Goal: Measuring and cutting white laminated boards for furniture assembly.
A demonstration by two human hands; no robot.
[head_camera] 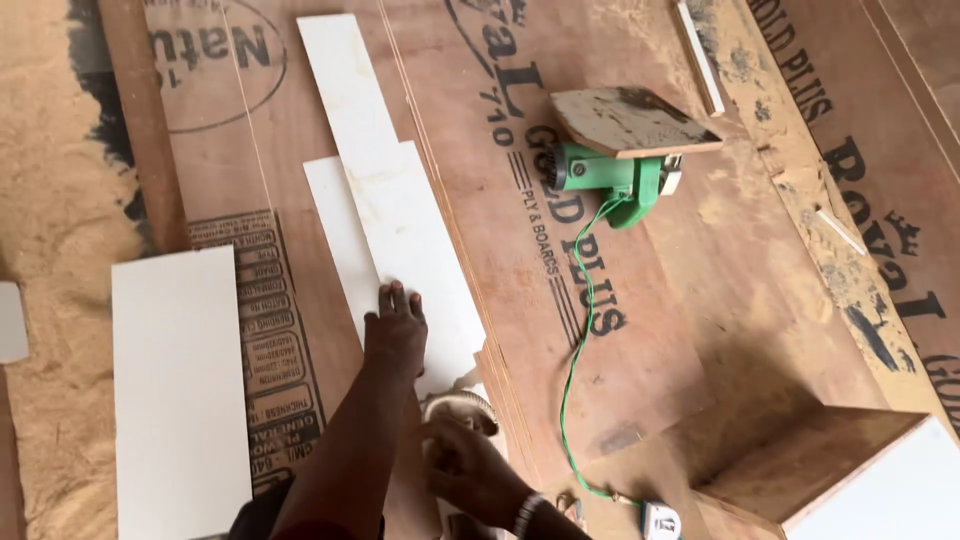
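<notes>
While the white laminate strip (410, 240) lies flat on the plywood sheet (640, 330), long axis running away from the person twd upper left, the left hand (396, 335) sits palm-down on its near end, fingers flat and together, pressing not gripping. Strip extends straight ahead of those fingertips, a 2nd white strip (345, 80) overlapping it further up. Right hand (468, 470) is nearer the body, just below the strip's near end, fingers curled round a small roll, prob tape (458, 405); can't tell how tight. Left hand is the nearer one to the strip. Wider white panel (178, 390) to the left, apart. Green power tool (612, 175) w/ green cord (578, 330) to the right, well apart. Sawdust (50, 230) at far left
</notes>
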